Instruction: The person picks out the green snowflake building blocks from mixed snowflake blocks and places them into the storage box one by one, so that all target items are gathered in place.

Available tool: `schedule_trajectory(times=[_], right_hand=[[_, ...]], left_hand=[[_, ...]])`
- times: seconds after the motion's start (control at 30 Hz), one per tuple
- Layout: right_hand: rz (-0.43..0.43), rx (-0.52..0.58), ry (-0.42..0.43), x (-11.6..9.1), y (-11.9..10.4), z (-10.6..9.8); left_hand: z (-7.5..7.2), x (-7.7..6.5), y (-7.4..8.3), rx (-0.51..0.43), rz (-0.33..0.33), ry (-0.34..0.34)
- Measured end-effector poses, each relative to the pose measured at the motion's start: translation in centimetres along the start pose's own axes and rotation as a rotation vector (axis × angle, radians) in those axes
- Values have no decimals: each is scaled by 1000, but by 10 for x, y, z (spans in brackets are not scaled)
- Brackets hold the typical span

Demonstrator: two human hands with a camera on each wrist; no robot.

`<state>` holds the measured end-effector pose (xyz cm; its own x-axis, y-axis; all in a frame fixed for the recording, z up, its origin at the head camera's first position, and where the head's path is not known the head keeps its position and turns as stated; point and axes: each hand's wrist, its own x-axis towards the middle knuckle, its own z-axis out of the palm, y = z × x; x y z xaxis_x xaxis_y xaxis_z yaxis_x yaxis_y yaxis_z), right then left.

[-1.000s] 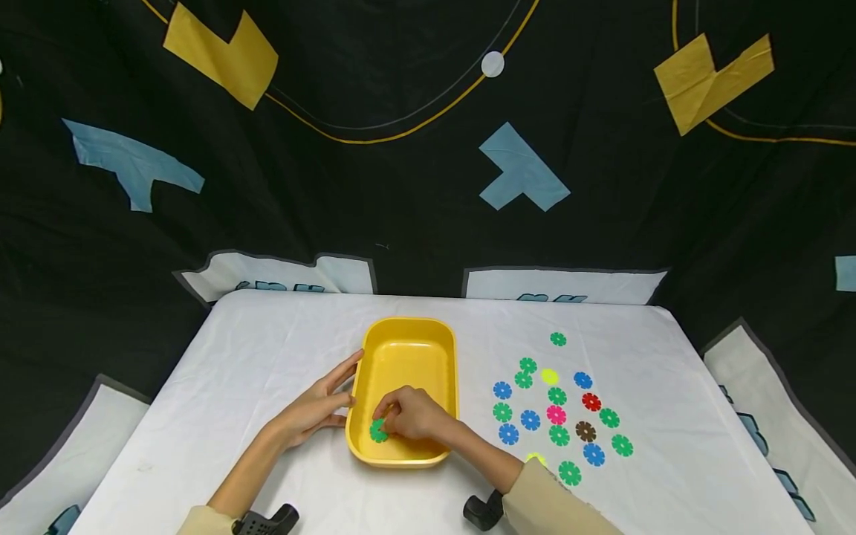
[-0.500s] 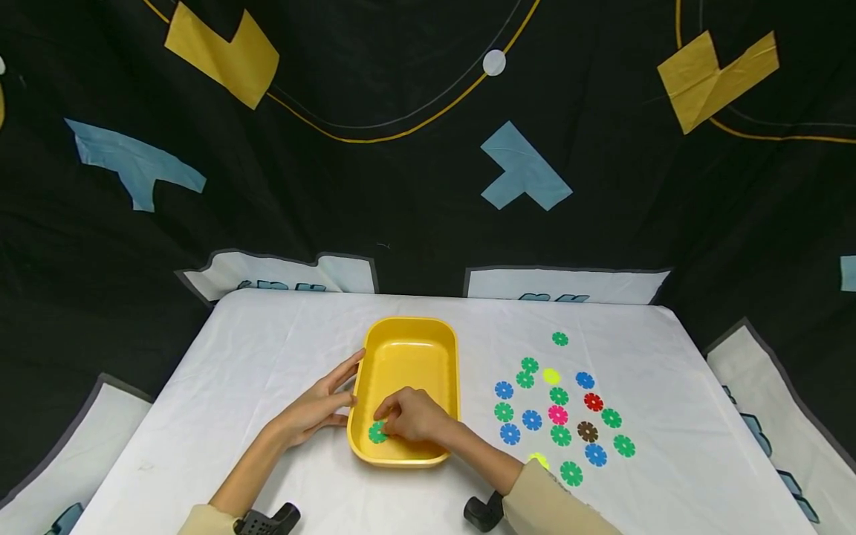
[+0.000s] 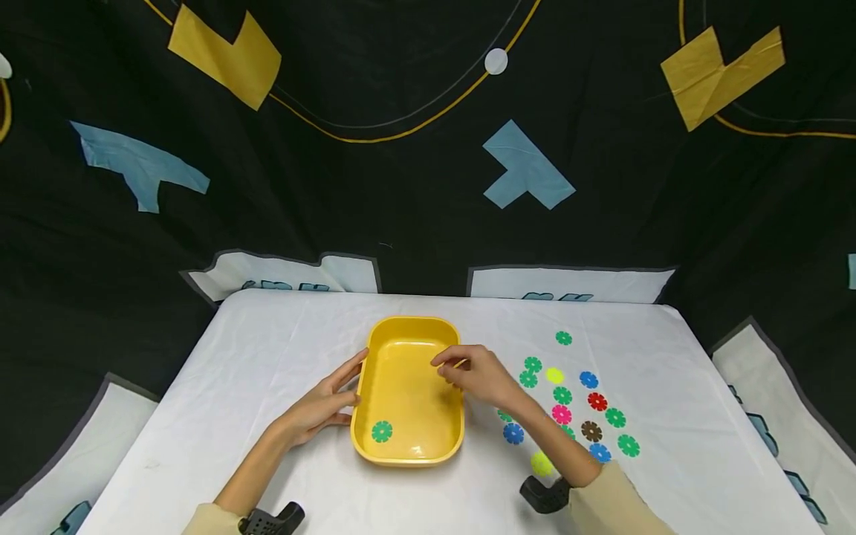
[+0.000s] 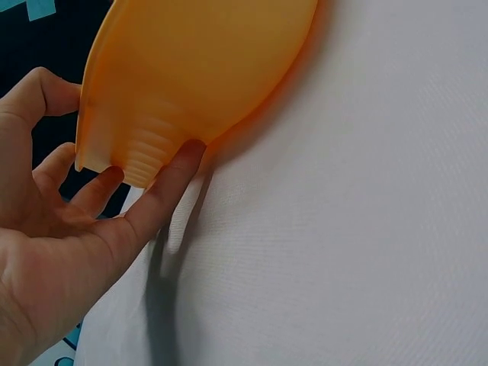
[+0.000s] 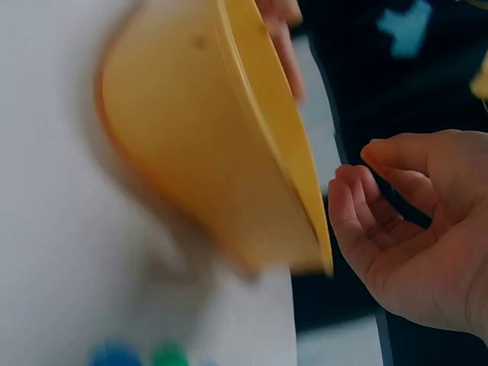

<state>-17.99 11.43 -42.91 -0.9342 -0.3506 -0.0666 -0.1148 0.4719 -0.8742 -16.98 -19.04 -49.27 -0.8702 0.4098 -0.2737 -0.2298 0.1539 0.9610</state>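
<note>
One bare left hand (image 3: 317, 412) rests its spread fingers against the outside of the left wall of a yellow tray (image 3: 428, 405). Its thumb is at the rim. The bare right hand (image 3: 480, 377) hangs just over the tray's right rim, thumb and fingers loosely bent, a gap between their tips and nothing held.

Inside the tray, a green disc (image 3: 382, 431) with a notched edge lies flat towards the near left corner. The tray sits level on a bench (image 3: 267, 364) covered in white cloth.

To the tray's right, more notched discs lie scattered: a red disc (image 3: 597, 401), a pink disc (image 3: 562, 414) to its left, a brown disc (image 3: 591, 431) on the near side of both, and a far green disc (image 3: 564, 337) apart from the others. The right forearm (image 3: 555, 443) crosses above this scatter, hiding part of it; a blue disc (image 3: 513, 433) shows to its left.

Beyond the bench rises a black backdrop (image 3: 401, 215) with yellow and pale blue patches.
</note>
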Motion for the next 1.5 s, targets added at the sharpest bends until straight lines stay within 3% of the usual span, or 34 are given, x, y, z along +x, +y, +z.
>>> schedule_trajectory(times=[0.27, 0.43, 0.67, 0.83, 1.1, 1.5], right_hand=[[102, -55, 235, -14, 66, -79], [165, -161, 280, -20, 101, -113], [250, -240, 315, -15, 134, -144], [339, -241, 315, -14, 152, -153], [382, -247, 360, 0, 168, -148], [367, -361, 352, 4, 170, -143]], left_hand=[[0, -1, 0, 7, 15, -6], [0, -2, 1, -9, 15, -10], [0, -2, 1, -13, 17, -9], [2, -2, 0, -5, 21, -4], [1, -2, 0, -4, 25, -10], [0, -3, 1, -9, 25, -15]])
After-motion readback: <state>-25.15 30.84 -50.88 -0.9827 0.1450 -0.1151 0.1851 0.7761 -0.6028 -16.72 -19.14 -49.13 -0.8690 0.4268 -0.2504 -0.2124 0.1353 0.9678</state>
